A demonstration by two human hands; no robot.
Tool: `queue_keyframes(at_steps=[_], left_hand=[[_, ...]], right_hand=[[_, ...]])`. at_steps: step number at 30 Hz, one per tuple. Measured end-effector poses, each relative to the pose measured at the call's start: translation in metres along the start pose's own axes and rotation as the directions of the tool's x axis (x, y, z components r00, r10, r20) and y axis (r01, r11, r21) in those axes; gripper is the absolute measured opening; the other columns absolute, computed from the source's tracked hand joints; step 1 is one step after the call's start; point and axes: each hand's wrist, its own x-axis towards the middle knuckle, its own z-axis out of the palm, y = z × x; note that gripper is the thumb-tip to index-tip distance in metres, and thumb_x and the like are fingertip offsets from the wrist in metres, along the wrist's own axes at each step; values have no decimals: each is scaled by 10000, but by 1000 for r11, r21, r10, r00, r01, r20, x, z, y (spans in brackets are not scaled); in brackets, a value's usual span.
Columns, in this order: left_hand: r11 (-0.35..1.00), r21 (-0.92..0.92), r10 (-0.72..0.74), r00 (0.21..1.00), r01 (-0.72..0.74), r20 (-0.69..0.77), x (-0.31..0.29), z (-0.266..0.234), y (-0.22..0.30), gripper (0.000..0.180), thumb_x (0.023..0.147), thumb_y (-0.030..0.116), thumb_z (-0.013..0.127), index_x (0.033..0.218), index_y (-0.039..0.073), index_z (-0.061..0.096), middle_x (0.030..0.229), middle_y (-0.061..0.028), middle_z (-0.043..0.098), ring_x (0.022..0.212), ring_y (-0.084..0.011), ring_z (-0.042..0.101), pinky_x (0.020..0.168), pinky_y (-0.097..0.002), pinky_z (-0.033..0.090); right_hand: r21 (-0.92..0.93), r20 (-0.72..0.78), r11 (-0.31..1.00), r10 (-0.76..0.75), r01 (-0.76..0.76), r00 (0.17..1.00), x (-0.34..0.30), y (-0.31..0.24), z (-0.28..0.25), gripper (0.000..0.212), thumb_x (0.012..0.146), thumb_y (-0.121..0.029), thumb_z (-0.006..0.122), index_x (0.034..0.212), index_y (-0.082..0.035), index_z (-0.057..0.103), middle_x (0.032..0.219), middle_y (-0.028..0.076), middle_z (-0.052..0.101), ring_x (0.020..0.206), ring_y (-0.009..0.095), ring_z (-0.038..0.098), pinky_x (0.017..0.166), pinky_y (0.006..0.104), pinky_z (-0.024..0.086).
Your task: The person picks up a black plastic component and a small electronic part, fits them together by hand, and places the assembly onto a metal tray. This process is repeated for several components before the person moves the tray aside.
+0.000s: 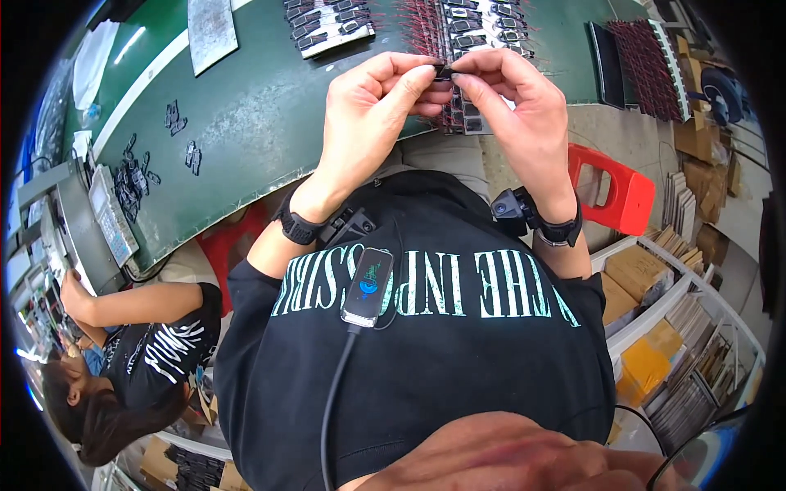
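A small black part [443,74] is pinched between the fingertips of both my hands, above the near edge of the green table. My left hand [368,106] grips its left end with thumb and fingers. From the other side, my right hand [520,102] closes thumb and forefinger on its right end. Fingers cover most of the part, so its exact kind is hidden. Just beyond my hands lie a white tray [344,42] of small black pieces with wires and a second group of such black pieces [468,39] beside red wires [422,24].
Loose black pieces [131,184] lie at the table's left, near a grey machine [86,221]. A metal plate [211,37] rests farther back. To the right are a black tray [606,65], a red stool [630,196] and cardboard boxes [634,274]. A co-worker [155,344] sits at left.
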Motion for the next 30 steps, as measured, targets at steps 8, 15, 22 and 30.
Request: queue_keyframes(at_steps=[8, 15, 22, 30], left_hand=[[999, -6, -47, 998, 47, 37, -3, 1, 2, 242, 1018, 100, 561, 1179, -66, 635, 1011, -142, 717, 899, -170, 720, 794, -273, 605], [1000, 12, -26, 999, 26, 45, -6, 4, 4, 242, 1015, 100, 568, 1171, -71, 636, 992, -137, 719, 887, -165, 720, 790, -269, 604], [997, 71, -10, 999, 6, 48, -8, 11, 4, 234, 1011, 97, 574, 1158, -73, 640, 972, -131, 722, 870, -158, 719, 782, -266, 603], [946, 307, 88, 994, -102, 59, -13, 17, 0, 223, 986, 86, 613, 1157, -53, 647, 950, -101, 738, 867, -147, 721, 777, -259, 587]], right_hand=[[44, 40, 999, -23, 21, 999, 1, 9, -3, 123, 885, 4, 667, 1001, 9, 709, 935, 55, 694, 834, 121, 686, 743, 241, 545], [35, 78, 998, -58, 55, 995, -1, 10, -7, 102, 926, -16, 656, 1019, 6, 690, 1027, 17, 661, 910, 71, 623, 793, 219, 511], [97, 196, 992, 61, -82, 979, 2, 8, -18, 159, 928, -24, 655, 1081, 6, 628, 1023, 24, 648, 938, 80, 622, 828, 228, 513], [-84, 177, 996, -15, 30, 984, -3, 2, -16, 239, 910, -14, 661, 1138, 4, 593, 1001, 42, 657, 921, 106, 634, 845, 254, 521]])
